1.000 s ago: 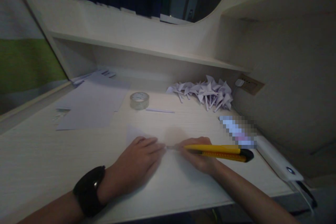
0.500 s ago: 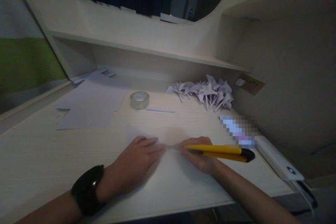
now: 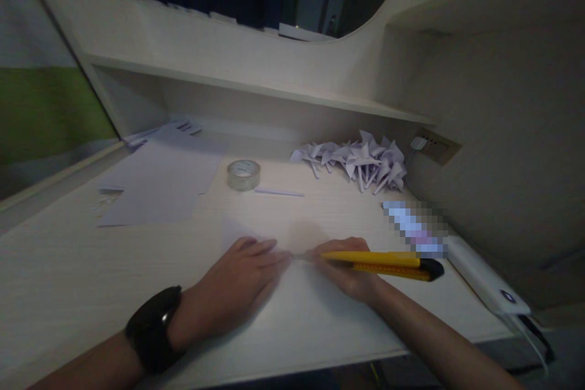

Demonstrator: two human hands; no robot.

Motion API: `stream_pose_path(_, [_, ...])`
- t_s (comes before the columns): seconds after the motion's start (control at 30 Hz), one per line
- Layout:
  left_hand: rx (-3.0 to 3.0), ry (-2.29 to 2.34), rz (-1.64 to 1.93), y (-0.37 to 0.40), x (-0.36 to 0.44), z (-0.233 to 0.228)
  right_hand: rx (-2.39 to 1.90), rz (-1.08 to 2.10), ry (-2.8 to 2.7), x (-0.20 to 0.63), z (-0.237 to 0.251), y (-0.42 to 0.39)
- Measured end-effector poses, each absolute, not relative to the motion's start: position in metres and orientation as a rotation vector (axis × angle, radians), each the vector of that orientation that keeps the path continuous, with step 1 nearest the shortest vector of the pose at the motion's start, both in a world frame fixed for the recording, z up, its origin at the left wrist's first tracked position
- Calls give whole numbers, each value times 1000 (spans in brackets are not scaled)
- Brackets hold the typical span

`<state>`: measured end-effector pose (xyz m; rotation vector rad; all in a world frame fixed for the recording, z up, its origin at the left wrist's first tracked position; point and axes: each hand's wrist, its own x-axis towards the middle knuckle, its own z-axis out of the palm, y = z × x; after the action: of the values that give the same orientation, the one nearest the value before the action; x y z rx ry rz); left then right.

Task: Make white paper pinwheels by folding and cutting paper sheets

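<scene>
My right hand (image 3: 347,268) is closed around a yellow utility knife (image 3: 379,258) with a black end. Its thin blade reaches left to the fingertips of my left hand (image 3: 251,277). That hand lies on the desk with its fingers stretched out to the right, pressing on a small piece of white paper (image 3: 235,230). Most of this paper is hidden under the hand, and its contact with the blade cannot be made out. Beyond the hands lie a thin rolled paper stick (image 3: 278,192) and a roll of clear tape (image 3: 244,175).
White paper sheets (image 3: 159,177) are stacked at the back left of the desk (image 3: 114,280). Several paper pinwheels (image 3: 361,158) are piled at the back right. A phone (image 3: 411,228) and a white power bank (image 3: 489,280) with cables lie along the right edge, below a wall socket (image 3: 436,146).
Hardly anything differs. My left fingertips have shifted very slightly to the right, while my right hand and the utility knife stay in place.
</scene>
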<state>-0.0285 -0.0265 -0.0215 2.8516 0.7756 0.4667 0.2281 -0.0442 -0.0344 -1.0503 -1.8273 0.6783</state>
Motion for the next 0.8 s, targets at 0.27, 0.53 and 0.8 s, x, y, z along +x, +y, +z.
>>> stream_pose_path(0.27, [2848, 779, 471, -30, -28, -16, -1039, 625, -1882, 227, -33, -44])
stream_pose_path(0.53, [2834, 759, 483, -27, -28, -17, -1047, 699, -1799, 225, -26, -47])
stream_pose_path(0.8, [2809, 836, 548, -20, -32, -17, -1155, 817, -1403, 224, -25, -37])
